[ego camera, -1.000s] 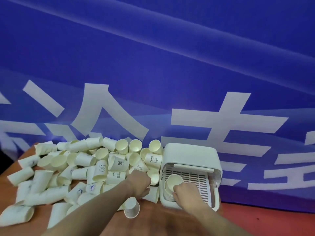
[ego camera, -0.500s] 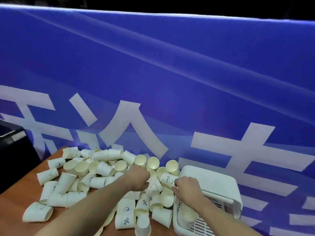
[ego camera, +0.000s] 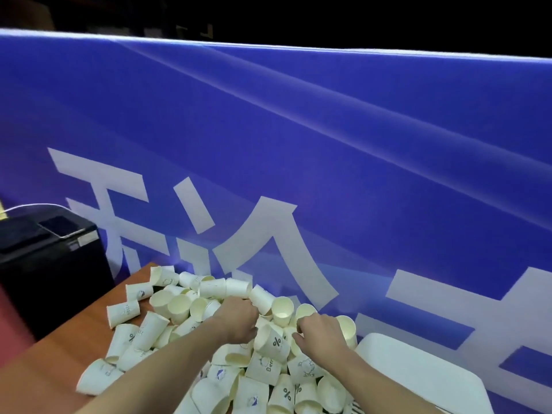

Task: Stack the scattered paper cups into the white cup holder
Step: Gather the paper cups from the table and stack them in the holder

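- Paper cups (ego camera: 239, 333) lie heaped on the wooden surface (ego camera: 44, 366), the white holder (ego camera: 418, 372) just to their right.
- Both hands work the pile: left hand (ego camera: 239, 321) curled among cups, right hand (ego camera: 321, 331) pinching one rim.
- Best nest cups mouth-up, rims aligned, before loading.

Both forearms are bare to the frame edge, left hand (ego camera: 239, 319) and right hand (ego camera: 319, 331) ungloved.
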A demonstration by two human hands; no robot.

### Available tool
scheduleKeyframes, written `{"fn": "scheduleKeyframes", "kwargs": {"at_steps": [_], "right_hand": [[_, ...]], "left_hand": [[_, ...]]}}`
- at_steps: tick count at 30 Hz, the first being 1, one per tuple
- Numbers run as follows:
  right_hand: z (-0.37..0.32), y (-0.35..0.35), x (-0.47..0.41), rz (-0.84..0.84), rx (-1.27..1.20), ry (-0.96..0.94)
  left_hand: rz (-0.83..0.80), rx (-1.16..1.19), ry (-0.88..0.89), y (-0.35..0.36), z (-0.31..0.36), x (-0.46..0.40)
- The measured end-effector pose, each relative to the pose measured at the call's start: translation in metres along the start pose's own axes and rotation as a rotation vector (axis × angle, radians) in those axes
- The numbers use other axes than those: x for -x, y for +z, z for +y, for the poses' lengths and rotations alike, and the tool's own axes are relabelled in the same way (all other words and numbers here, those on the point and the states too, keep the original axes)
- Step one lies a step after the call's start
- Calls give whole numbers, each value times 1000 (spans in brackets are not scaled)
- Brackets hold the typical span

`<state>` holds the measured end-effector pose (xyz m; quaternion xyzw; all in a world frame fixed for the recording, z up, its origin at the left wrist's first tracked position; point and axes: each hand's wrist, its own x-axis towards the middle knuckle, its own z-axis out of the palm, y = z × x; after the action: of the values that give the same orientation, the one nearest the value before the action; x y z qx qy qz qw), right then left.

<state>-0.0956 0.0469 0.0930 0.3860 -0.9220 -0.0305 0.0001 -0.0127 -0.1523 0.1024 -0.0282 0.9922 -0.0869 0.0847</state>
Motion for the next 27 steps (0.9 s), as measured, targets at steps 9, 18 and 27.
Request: {"fn": "scheduleKeyframes", "kwargs": {"at_steps": [9, 18, 27], "right_hand": [[14, 37, -47, -99, -32, 76], [42, 88, -108, -139, -102, 220], [50, 133, -135, -315, -108, 247]], "left_hand": [[-75, 125, 13, 45, -15, -63], [-23, 242, 40, 69, 5, -158], [-160, 156, 130, 94, 15, -193]]}}
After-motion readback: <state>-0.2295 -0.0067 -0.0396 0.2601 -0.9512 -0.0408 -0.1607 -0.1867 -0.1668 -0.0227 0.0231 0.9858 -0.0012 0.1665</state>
